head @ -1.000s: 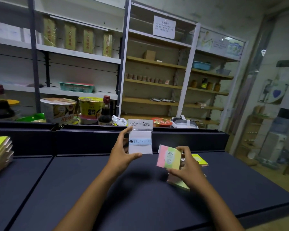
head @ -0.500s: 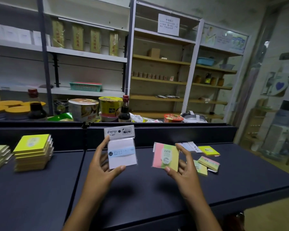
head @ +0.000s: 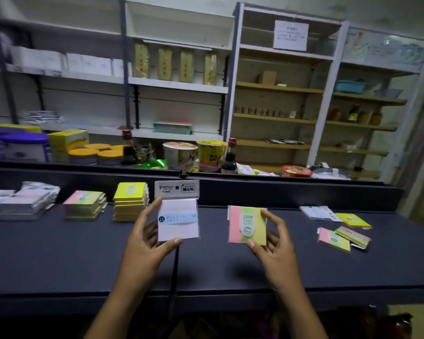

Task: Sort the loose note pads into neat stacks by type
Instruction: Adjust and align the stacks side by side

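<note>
While both hands are up over the dark table (head: 59,260):
Left hand (head: 148,243): pinches a white note pad (head: 178,222).
Right hand (head: 275,243): pinches a pink, green and yellow pad (head: 246,225).
Far right: loose pads (head: 342,237) lie mixed.
Far left: yellow stack (head: 130,203), striped stack (head: 85,205), white stack (head: 22,201).

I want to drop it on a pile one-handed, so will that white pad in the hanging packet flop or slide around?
The white pad looks fairly stiff: it stands upright in the left hand, pinched only at its edges. Its clear wrapper seems glossy, so probably slippery. The header card may bend.
</note>
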